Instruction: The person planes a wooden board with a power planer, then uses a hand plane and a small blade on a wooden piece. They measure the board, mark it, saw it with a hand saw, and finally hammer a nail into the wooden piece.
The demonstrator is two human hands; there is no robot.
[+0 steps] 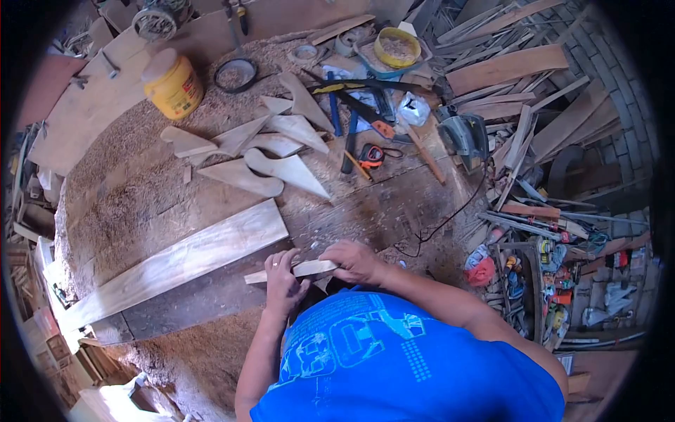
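Observation:
A short piece of wood (313,268) is held level in front of my chest, close to the bench's near edge. My left hand (283,283) grips it around the middle, with fingers over the top and the thumb on the near side. At the other end, my right hand (356,261) closes around the wood's right tip. Just beyond my left hand, a long pale board (184,257) lies slantwise on the bench. Farther back rest several curved wooden pieces (288,174), some overlapping. The underside of the held piece is hidden.
Sawdust covers much of the workbench (337,225). A yellow jar (174,84), a tape measure (372,155), a handsaw (365,114) and a power tool (464,135) stand or lie farther back. A dark cord (450,224) runs along the right side. Wood offcuts (506,70) pile up at right.

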